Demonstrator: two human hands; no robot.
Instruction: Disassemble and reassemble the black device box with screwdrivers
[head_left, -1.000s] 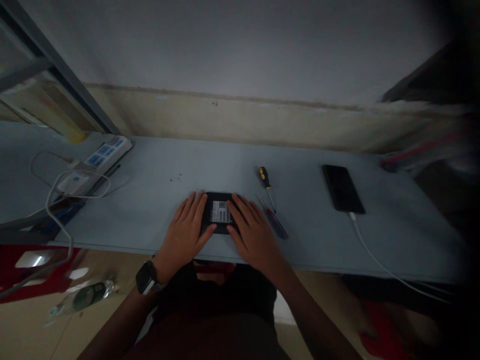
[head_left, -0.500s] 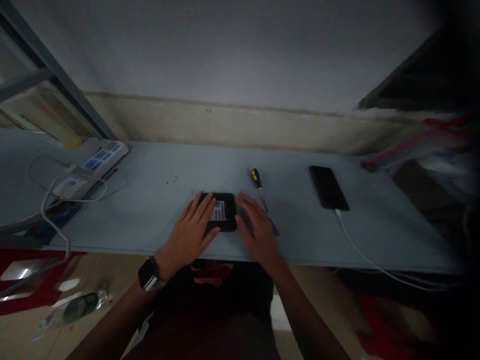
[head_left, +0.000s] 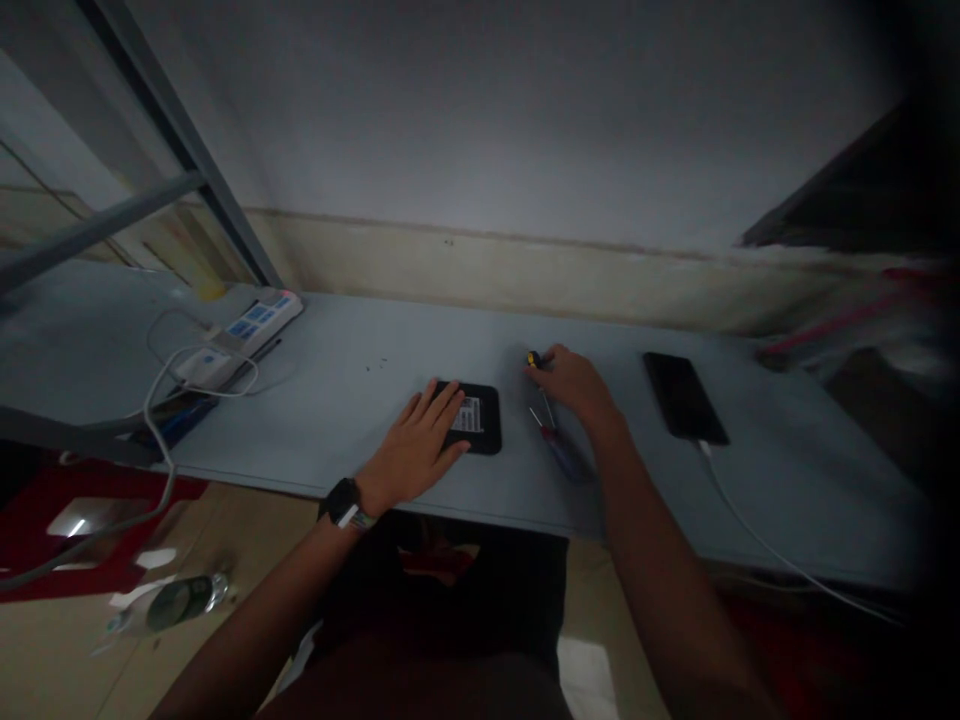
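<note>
A flat black rectangular case with a white printed label (head_left: pixel 490 420) lies on the grey-blue table (head_left: pixel 337 400). My left hand (head_left: pixel 421 440) rests flat on its left part, fingers spread. Over to the right, my right hand (head_left: pixel 574 380) has its fingers closed on the black and yellow handle of a screwdriver (head_left: pixel 533 359), whose shaft points toward me. Just below that hand lies a second screwdriver (head_left: pixel 564 455) with a dark blue and red handle. Several tiny dark bits, perhaps screws (head_left: pixel 377 364), sit beyond the case to the left.
A black phone (head_left: pixel 684 397) with a white charging cable (head_left: pixel 739 520) lies on the right. At the left stand a white power strip (head_left: pixel 251 330) with cords and a metal frame post (head_left: pixel 217 200). A wall (head_left: pixel 525 270) closes off the back. A plastic bottle (head_left: pixel 180 602) is on the floor.
My right hand has left the case's right edge and moved up and right onto the yellow-black screwdriver. My left hand stays on the case. The whole view has shifted slightly.
</note>
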